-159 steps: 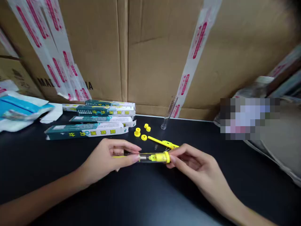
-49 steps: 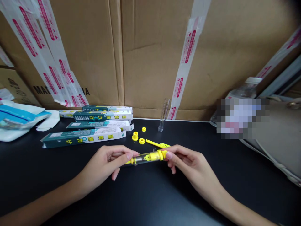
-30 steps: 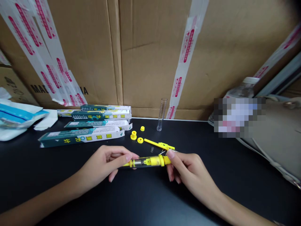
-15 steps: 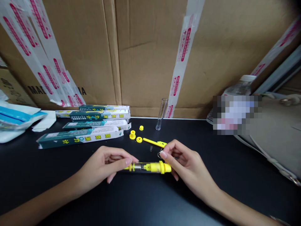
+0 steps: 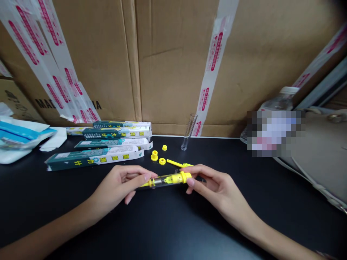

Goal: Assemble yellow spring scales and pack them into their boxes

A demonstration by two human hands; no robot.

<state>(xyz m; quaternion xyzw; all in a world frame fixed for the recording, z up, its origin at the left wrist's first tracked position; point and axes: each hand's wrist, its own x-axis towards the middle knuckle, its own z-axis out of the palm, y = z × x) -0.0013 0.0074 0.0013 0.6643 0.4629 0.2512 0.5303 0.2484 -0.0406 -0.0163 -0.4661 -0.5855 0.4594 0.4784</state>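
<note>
Black and smooth, the counter (image 5: 162,227) lies bare nearest the wearer. Above it the two hands hold a filled tube (image 5: 162,180) almost level between them, its clear wall showing yellow parts and a short metallic piece inside. The left hand (image 5: 119,184) has its grip closed around the tube's left end, thumb on the near side. The right hand (image 5: 215,184) pinches the yellow end cap (image 5: 183,177) at the other end; its grip is narrow, with thumb and fingers against the cap.

If the two ends were pulled apart suddenly, the cap could pop off and the inner parts spill; a crooked push could jam it or slide the smooth wall through the left grip.

Just beyond the tube lie a small spring (image 5: 176,170) and a yellow rod (image 5: 175,163), whose right end runs behind the right fingers. A low knuckle could sweep the spring away, since it is tiny and loose. Farther back sit a yellow ring (image 5: 162,161), a flanged yellow piece (image 5: 154,155) and a little yellow cap (image 5: 164,147). An empty clear tube (image 5: 186,137) stands on end, seemingly leaning; a knock could topple it. Printed boxes (image 5: 94,157) lie leftward, before a cardboard wall (image 5: 173,86).
</note>
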